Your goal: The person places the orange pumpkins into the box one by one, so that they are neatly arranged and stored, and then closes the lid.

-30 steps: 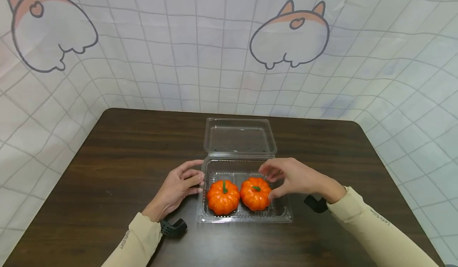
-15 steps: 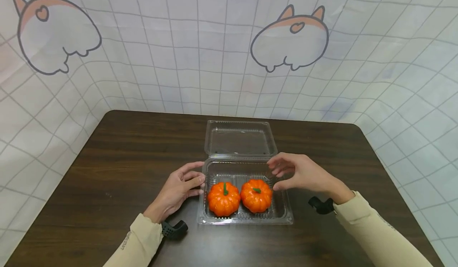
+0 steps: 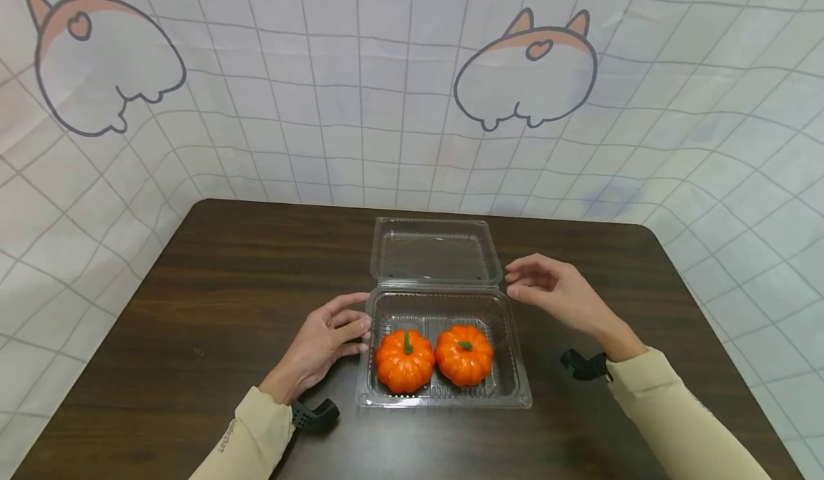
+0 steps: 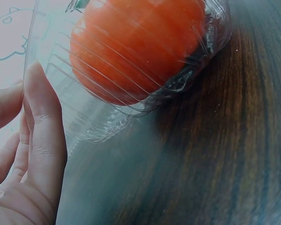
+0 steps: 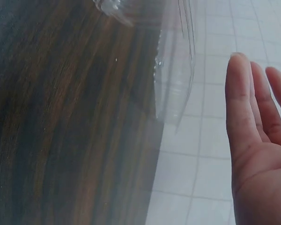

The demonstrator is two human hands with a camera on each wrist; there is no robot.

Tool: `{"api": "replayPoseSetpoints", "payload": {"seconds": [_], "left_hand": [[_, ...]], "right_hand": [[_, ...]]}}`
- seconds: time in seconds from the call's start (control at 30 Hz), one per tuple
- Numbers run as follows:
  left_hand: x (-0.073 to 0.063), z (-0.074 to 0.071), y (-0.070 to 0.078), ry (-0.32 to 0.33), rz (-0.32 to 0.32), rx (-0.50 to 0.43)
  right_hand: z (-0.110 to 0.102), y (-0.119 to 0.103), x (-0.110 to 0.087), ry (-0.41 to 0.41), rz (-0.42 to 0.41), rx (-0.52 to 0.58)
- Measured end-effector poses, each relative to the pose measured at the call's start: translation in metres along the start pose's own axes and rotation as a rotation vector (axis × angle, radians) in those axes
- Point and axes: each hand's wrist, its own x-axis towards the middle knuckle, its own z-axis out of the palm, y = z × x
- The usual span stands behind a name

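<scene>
Two orange toy pumpkins with green stems lie side by side in the base of a clear plastic clamshell container (image 3: pixel 444 400). The left pumpkin (image 3: pixel 405 365) has its stem tilted up; the right pumpkin (image 3: pixel 465 357) is close beside it. Hinged at the back, the clear lid (image 3: pixel 438 251) lies folded back on the table. My left hand (image 3: pixel 327 340) pinches the container's left rim, which runs between its fingers in the left wrist view. To the right of the hinge, my right hand (image 3: pixel 556 290) hovers with relaxed fingers, apart from the plastic and holding nothing.
Everything stands on a dark wood-grain table (image 3: pixel 225 308). A white gridded cloth (image 3: pixel 322 108) with cartoon animals hangs behind and around it. A dark band (image 3: pixel 315 415) sits on the left wrist and another dark band (image 3: pixel 584 365) on the right.
My right hand has drawn away from the right pumpkin, moving right and toward the back, out past the container's side. The left hand has stayed at the rim.
</scene>
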Motion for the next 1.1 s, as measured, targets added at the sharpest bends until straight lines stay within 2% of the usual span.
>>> {"api": "replayPoseSetpoints", "payload": {"seconds": [0.2,0.43,0.83,1.1], "left_hand": [[-0.001,-0.001,-0.001,-0.002,0.006,0.009],[0.0,-0.001,0.0,-0.006,0.013,-0.001],[0.001,0.0,0.0,-0.011,0.014,-0.009],[-0.002,-0.002,0.001,0.002,0.019,0.004]], "right_hand": [[-0.003,0.01,0.007,0.073,0.045,0.023],[-0.002,0.027,0.022,0.126,0.087,0.203],[0.004,0.05,0.041,0.16,0.218,0.462],[0.012,0.052,0.053,0.135,0.256,0.523]]}}
